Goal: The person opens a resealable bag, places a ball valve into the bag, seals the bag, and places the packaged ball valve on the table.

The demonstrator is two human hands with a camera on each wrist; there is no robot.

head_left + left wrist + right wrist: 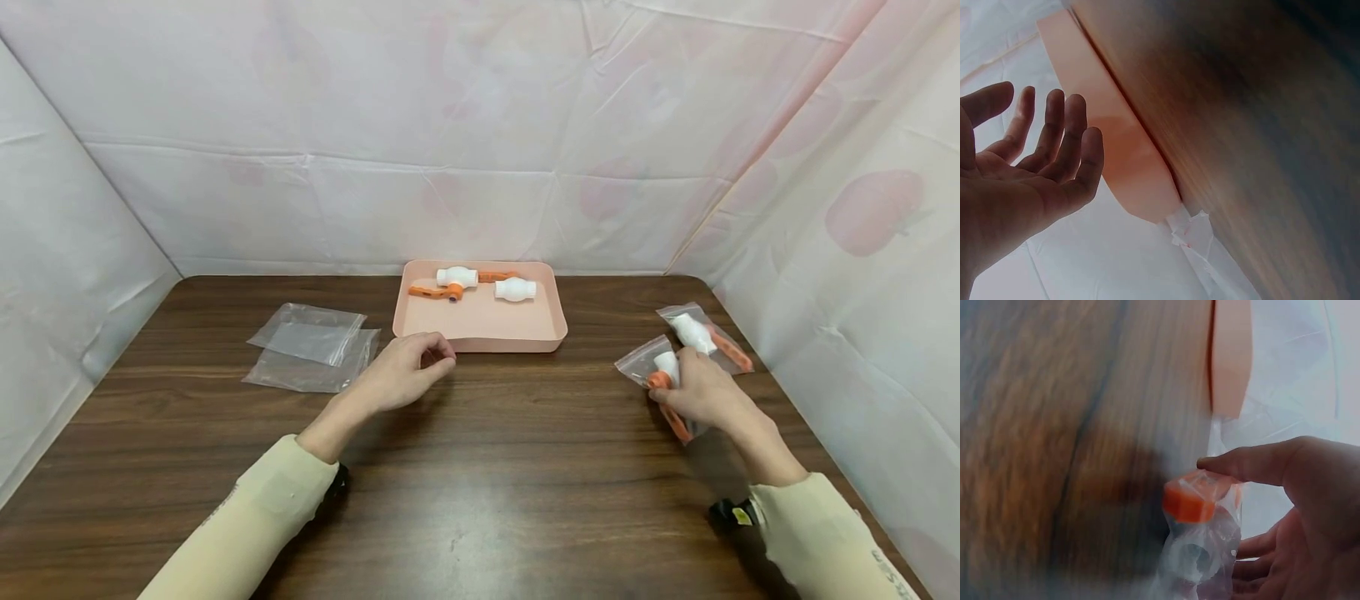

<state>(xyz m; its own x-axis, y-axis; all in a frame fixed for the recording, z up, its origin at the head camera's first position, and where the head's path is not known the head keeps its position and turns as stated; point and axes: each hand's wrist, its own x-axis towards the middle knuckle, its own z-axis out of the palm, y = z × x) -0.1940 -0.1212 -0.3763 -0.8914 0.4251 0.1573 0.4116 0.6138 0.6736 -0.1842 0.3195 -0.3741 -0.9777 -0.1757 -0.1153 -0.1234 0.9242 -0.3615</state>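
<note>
My right hand [701, 387] grips a clear zip bag [636, 360] at the right of the table. Inside the bag are a white valve body [666, 367] and an orange lever handle [675, 423]. In the right wrist view the thumb presses on the orange handle [1190, 503] through the plastic, with the other fingers behind the bag. Just beyond lies a second bag with a white valve body [693, 333] and an orange handle [731, 350]. My left hand [405, 371] hovers before the pink tray [480, 343], fingers loosely bent and holding nothing.
Two white valve bodies [515, 289] and two orange handles [435, 292] lie loose in the tray at the table's back edge. Flat clear bags [300, 371] overlap on the left. Pale curtains [450, 167] enclose the table [480, 467] at the back and sides.
</note>
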